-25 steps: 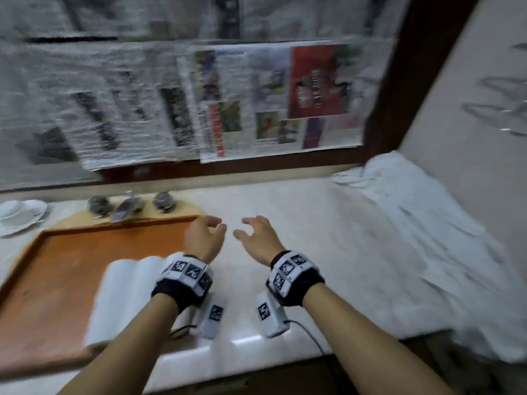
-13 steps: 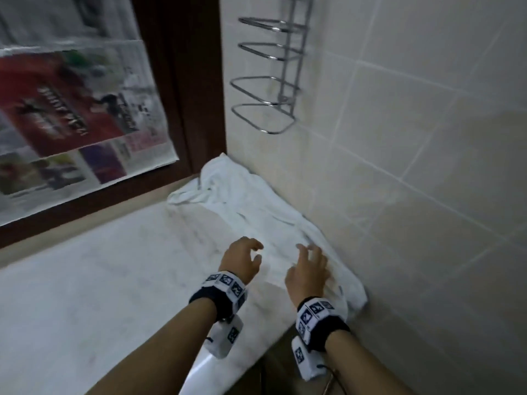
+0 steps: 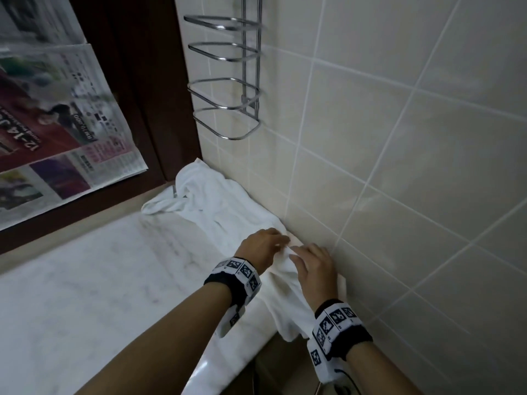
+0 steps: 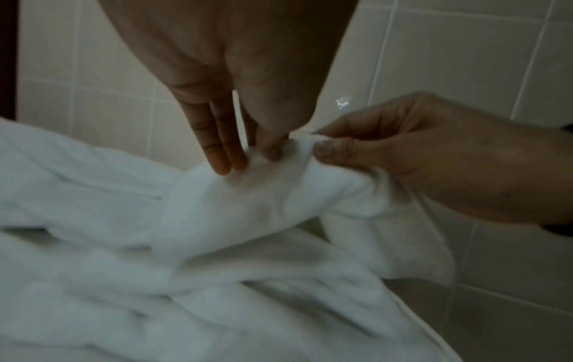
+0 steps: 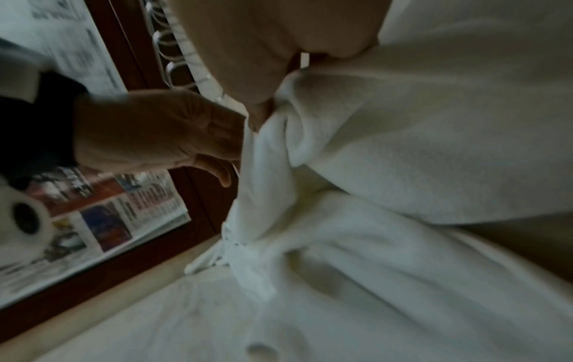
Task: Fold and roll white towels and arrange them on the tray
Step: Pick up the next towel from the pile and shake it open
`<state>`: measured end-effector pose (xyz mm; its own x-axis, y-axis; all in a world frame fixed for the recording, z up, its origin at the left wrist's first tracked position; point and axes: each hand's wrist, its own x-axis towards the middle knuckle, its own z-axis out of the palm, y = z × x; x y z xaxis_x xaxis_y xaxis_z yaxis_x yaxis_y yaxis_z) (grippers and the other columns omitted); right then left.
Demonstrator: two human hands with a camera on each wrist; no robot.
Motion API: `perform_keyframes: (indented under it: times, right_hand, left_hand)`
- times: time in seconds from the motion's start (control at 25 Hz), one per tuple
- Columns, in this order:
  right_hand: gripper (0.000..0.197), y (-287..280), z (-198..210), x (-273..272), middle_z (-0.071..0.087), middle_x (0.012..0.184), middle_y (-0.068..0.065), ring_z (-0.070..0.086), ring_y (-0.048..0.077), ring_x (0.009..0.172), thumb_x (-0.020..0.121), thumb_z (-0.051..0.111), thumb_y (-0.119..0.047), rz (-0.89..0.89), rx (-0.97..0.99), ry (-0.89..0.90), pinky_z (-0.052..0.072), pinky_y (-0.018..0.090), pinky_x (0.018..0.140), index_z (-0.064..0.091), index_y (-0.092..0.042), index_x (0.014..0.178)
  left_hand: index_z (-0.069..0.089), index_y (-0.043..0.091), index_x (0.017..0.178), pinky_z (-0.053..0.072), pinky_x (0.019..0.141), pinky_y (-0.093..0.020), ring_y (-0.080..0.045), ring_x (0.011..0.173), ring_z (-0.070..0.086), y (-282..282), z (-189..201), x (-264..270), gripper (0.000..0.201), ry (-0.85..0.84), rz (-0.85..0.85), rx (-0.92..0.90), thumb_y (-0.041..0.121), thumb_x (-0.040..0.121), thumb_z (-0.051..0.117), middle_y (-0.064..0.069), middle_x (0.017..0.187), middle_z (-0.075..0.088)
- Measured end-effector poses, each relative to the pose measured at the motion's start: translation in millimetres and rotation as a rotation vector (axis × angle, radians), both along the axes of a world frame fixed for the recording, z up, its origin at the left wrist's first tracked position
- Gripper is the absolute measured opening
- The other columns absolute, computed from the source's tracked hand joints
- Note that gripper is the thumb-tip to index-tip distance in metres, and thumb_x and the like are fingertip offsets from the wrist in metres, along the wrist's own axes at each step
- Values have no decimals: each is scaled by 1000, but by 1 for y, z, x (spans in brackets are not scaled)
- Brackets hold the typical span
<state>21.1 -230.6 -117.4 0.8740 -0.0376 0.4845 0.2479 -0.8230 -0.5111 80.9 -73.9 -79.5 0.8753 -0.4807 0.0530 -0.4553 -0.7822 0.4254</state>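
A heap of white towels (image 3: 228, 206) lies crumpled on the pale marble counter (image 3: 99, 280), pushed up against the tiled wall (image 3: 399, 166) on the right and trailing over the counter's near edge. Both hands meet at the near part of the heap, close to the wall. The left hand (image 3: 261, 245) pinches a raised fold of towel between thumb and forefinger, while its other fingers (image 4: 221, 156) lie straight and together against the cloth. The right hand (image 3: 315, 269) is just beside it, its thumb and curled fingers clamped on the same bunched ridge of towel, so that the fabric stands up between the two hands. Each wrist wears a black band with square printed markers. On the wall above the far end of the heap hangs a chrome wire rack (image 3: 228, 81). To the left, newspaper (image 3: 57, 124) covers a dark wooden frame (image 3: 148, 81).
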Motion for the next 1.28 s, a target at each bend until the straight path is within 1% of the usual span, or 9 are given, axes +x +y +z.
perform_keyframes:
  times: [0.12, 0.32, 0.4, 0.6, 0.76, 0.88, 1.0, 1.12, 1.28]
  right_hand:
    - [15, 24, 39, 8, 63, 89, -6, 59, 13, 76, 92, 61, -24, 108, 104, -94, 52, 34, 65, 71, -16, 98]
    - [21, 94, 144, 40, 67, 88, -1, 62, 25, 81, 84, 68, -35, 190, 53, 46, 49, 34, 66, 63, -18, 96]
    - [18, 140, 201, 50, 66, 87, 2, 60, 27, 81, 85, 66, -33, 355, 23, -46, 46, 35, 67, 62, -17, 92]
    - [24, 239, 339, 54, 58, 66, -4, 54, 13, 61, 83, 73, -39, 729, 6, -187, 42, 30, 58, 62, -21, 71]
    - [36, 298, 433, 45, 48, 57, -7, 43, 3, 54, 91, 65, -29, 943, -54, -204, 30, 23, 55, 49, -27, 59]
    - [31, 318, 470, 42, 56, 65, 7, 47, 11, 61, 90, 67, -32, 1007, -120, -203, 35, 24, 59, 63, -7, 74]
    - [24, 328, 496, 35, 54, 61, 5, 45, 11, 57, 89, 68, -33, 1038, -170, -204, 35, 26, 55, 67, -18, 70]
    - [41, 332, 516, 27, 46, 53, -7, 40, 8, 50, 91, 67, -23, 1003, -161, -262, 34, 23, 52, 53, -34, 54]
    - [36, 335, 528, 22, 48, 52, -1, 40, 8, 49, 85, 73, -28, 914, -173, -341, 33, 13, 49, 58, -20, 54]
  left_hand:
    - [68, 14, 107, 49, 76, -43, -27, 94, 60, 27, 36, 0, 19, -131, 68, -47, 13, 96, 53, -5, 102, 64]
    - [65, 10, 96, 50, 62, -39, -29, 81, 60, 127, 135, -22, 9, -562, 312, -198, 12, 92, 56, -6, 93, 63]
    - [63, 12, 99, 48, 59, -37, -30, 77, 61, 184, 185, -45, 9, -670, 434, -169, 15, 94, 57, -7, 95, 63]
    - [48, 16, 100, 49, 69, -45, -39, 81, 61, 289, 298, -92, 28, -628, 667, -102, 40, 88, 39, -16, 87, 66]
    - [55, 15, 91, 51, 57, -37, -30, 62, 61, 342, 382, -146, 18, -651, 703, -132, 32, 85, 60, -8, 74, 65]
    - [63, 19, 75, 50, 44, -26, -16, 45, 62, 367, 422, -176, 17, -660, 677, -106, 22, 92, 65, 2, 60, 62]
    - [74, 10, 80, 52, 59, -28, -10, 53, 60, 393, 448, -192, 13, -750, 740, 35, 16, 90, 67, 3, 63, 62]
    - [77, 20, 96, 55, 77, -35, -19, 76, 65, 407, 463, -204, 12, -830, 843, 122, 24, 88, 70, -1, 83, 72]
    - [73, 23, 80, 54, 67, -35, -24, 68, 62, 416, 474, -220, 18, -908, 894, 307, 37, 89, 67, -1, 68, 63]
